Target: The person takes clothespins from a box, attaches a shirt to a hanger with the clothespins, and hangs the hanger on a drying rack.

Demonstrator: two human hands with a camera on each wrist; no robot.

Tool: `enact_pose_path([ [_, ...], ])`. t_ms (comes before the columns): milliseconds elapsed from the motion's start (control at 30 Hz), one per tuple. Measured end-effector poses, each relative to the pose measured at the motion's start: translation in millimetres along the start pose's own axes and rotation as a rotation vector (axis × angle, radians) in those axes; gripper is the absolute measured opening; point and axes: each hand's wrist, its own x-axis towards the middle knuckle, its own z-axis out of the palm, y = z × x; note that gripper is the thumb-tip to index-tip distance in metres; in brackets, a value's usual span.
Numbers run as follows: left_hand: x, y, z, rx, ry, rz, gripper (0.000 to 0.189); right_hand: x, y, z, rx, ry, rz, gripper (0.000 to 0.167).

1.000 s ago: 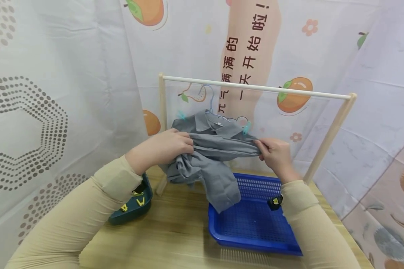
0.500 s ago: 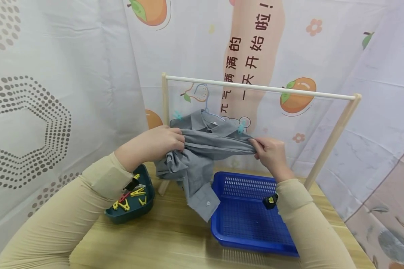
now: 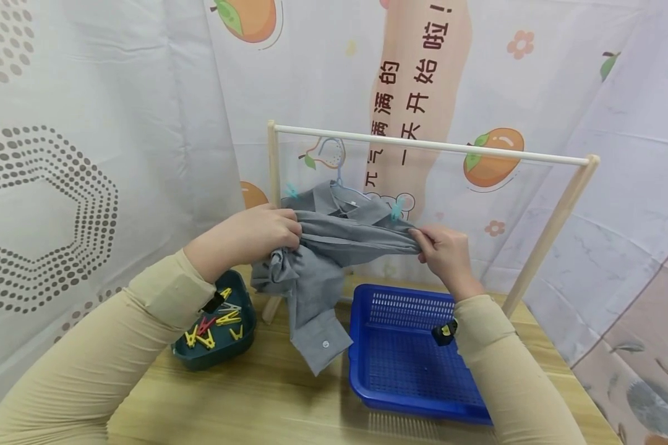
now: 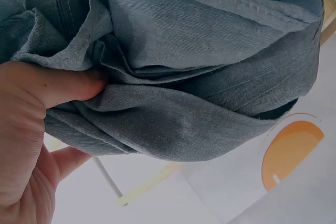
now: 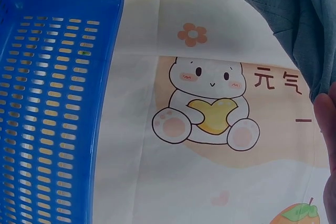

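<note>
A grey button-up shirt hangs on a light blue hanger, its collar facing me. Two turquoise clothespins sit at its shoulders. My left hand grips bunched fabric on the left side; in the left wrist view the thumb presses over the folds. On the right, my right hand pinches the other end of the cloth between thumb and fingers, stretching it sideways. One sleeve dangles below the left hand, its buttoned cuff above the table. The hanger's hook shows just under the white rod.
A wooden rack with a white rod stands behind the shirt. At right sits a blue perforated basket. A dark green bin with several yellow, red and white clothespins stands at left on the wooden table.
Both hands and the shirt have shifted slightly left. The dangling cuff has swung left and down, away from over the basket. More of the green bin shows. Both grips stay the same.
</note>
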Motion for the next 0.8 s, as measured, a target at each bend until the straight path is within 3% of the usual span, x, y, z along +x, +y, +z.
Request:
enact_pose_path([
  [367, -0.7, -0.4, 3.6, 0.036, -0.008, 0.033, 0.036, -1.7, 0.9, -0.6, -0.010, -0.009, -0.001, 0.016],
  [633, 0.4, 3.3, 12.2, -0.056, 0.013, 0.017, 0.030, -2.1, 3.8, -2.3, -0.015, -0.013, -0.001, 0.017],
  [800, 0.9, 8.2, 19.6, -0.105, 0.013, 0.009, 0.036, -4.8, 6.2, -2.9, -0.008, 0.010, -0.012, 0.014],
])
